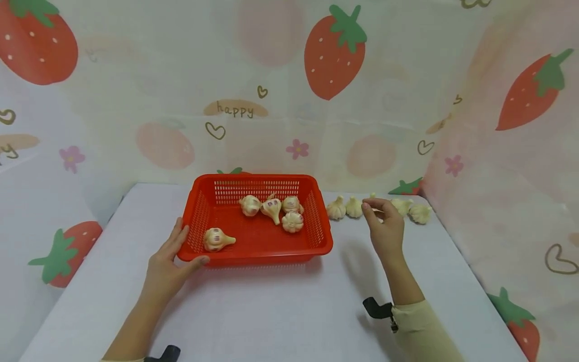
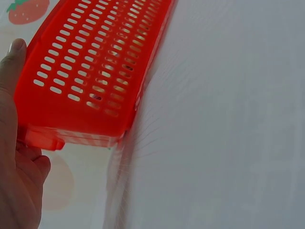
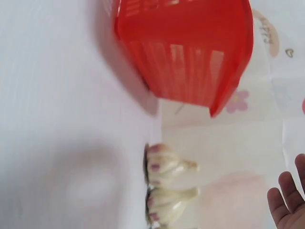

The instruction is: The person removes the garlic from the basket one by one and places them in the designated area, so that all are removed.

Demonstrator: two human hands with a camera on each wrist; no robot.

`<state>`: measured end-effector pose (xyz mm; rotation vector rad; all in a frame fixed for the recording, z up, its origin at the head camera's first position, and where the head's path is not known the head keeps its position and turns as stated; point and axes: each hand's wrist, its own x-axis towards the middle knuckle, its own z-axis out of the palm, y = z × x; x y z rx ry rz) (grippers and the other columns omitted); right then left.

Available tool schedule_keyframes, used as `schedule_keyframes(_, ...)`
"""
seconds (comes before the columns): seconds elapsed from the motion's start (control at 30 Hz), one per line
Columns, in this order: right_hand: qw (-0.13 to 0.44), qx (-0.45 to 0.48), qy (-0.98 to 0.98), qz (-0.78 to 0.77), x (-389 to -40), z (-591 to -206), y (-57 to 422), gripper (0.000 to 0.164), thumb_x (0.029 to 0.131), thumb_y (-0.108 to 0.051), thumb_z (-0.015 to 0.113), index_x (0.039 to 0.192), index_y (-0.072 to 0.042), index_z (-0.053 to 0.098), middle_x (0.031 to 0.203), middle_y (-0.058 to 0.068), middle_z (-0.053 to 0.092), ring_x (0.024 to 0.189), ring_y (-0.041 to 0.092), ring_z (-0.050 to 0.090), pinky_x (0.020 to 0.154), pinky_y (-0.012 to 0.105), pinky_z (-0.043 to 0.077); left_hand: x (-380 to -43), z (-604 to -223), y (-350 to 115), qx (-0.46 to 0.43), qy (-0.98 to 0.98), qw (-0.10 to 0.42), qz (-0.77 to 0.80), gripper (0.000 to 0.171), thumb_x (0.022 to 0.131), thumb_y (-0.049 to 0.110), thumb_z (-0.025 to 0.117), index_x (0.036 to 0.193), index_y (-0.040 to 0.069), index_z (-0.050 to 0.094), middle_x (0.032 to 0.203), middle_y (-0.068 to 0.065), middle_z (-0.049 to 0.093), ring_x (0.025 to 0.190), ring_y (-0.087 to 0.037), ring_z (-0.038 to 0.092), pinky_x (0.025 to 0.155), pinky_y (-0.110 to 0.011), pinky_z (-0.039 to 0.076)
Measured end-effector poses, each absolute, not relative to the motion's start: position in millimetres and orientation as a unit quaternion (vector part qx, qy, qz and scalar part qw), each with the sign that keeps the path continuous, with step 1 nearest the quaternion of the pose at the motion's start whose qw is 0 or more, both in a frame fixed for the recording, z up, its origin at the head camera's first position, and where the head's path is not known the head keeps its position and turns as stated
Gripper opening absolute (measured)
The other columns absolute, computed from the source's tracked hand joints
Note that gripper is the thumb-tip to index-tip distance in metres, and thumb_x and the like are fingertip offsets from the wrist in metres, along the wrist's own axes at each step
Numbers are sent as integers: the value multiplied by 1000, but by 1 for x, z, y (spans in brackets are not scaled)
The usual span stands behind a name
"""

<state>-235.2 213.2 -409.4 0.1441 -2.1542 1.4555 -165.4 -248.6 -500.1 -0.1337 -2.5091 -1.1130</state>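
Note:
A red plastic basket (image 1: 253, 246) with slotted walls stands before me, holding several garlic bulbs; one bulb (image 1: 217, 239) lies apart at its front left. My left hand (image 1: 165, 271) grips the basket's front left corner, thumb on the near rim and fingers along the left side. In the left wrist view, the thumb (image 2: 13, 62) lies against the slotted wall. My right hand (image 1: 386, 226) is raised over a row of garlic bulbs right of the basket and partly hides its middle. Its fingers (image 3: 288, 188) look extended in the right wrist view, with nothing held.
Left in the row are two upright bulbs (image 1: 336, 208), and two more (image 1: 420, 213) lie at its right end. A white cloth (image 1: 271, 317) covers the table. Strawberry-print sheeting (image 1: 280, 120) rises behind it and along both sides.

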Motion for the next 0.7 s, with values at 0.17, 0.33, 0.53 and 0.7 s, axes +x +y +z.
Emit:
schedule_keyframes(0.17,259,93,-790,548,-252,-424,198,18,97,-14,72,111,-3,73,111,13,73,98,17,63,79,21,52,-164,-498,-247,-46,-896,191,-398,97,82,42,86,160,17,35,169,3,24,154,-31,31,107,-55,42)
schedule_keyframes(0.33,227,130,-785,561,-253,-423,170,18,98,-20,71,112,-9,73,113,7,72,96,28,66,71,22,57,-163,-497,-247,-46,-897,193,-394,96,83,42,85,160,18,34,169,3,24,154,-31,31,113,-19,37)
schedule_keyframes(0.53,211,184,-784,553,-253,-418,135,18,99,-18,70,112,-7,72,113,6,72,102,24,65,85,37,58,-164,-497,-248,-47,-897,192,-396,96,83,42,85,160,17,34,169,2,24,154,-30,30,113,-37,41)
schedule_keyframes(0.7,188,218,-779,557,-254,-413,108,19,98,-17,71,114,-7,72,114,8,71,104,21,65,93,42,56,-165,-498,-248,-46,-899,188,-394,96,83,43,85,160,16,34,169,2,24,154,-30,30,106,-54,42)
